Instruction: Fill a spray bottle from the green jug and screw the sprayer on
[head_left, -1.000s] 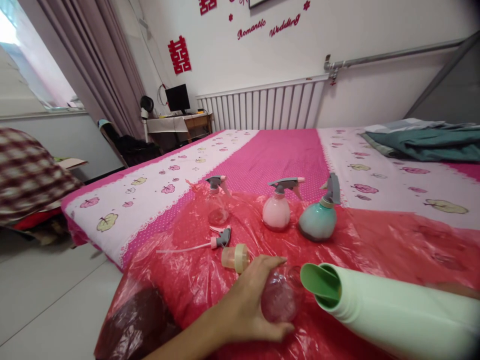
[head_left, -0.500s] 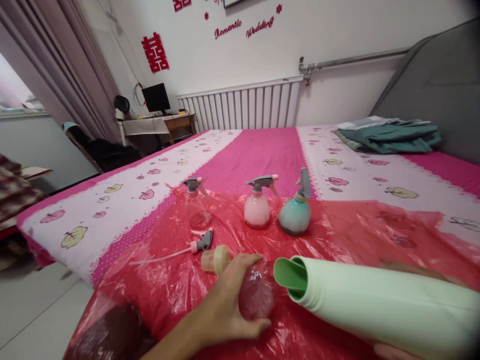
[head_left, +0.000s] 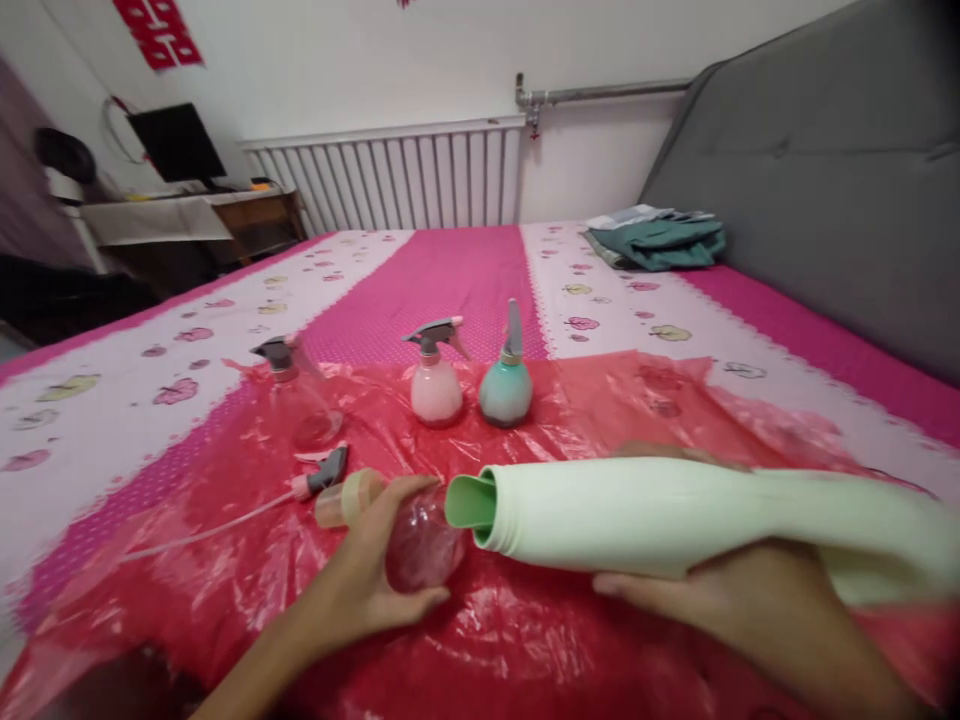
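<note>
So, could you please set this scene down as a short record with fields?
Left hand: curled around a clear bottle
Right hand: holding a pale green container roughly level
Container mouth: beside the clear bottle, a green insert protruding
Standing behind: clear spray bottle, pink spray bottle, teal spray bottle
Loose parts: spray head with tube, yellowish cup-like piece
Surface: red plastic sheet over a patterned bedspread

Three spray bottles [head_left: 436, 392] sit on plastic sheet [head_left: 540, 640] on bed [head_left: 465, 270], radiator [head_left: 405, 180] behind. In front, left to right: spray head [head_left: 322, 474], cup [head_left: 351, 498], fourth bottle [head_left: 424, 548], jug [head_left: 622, 515]; from here, jug maybe touches fourth bottle.
</note>
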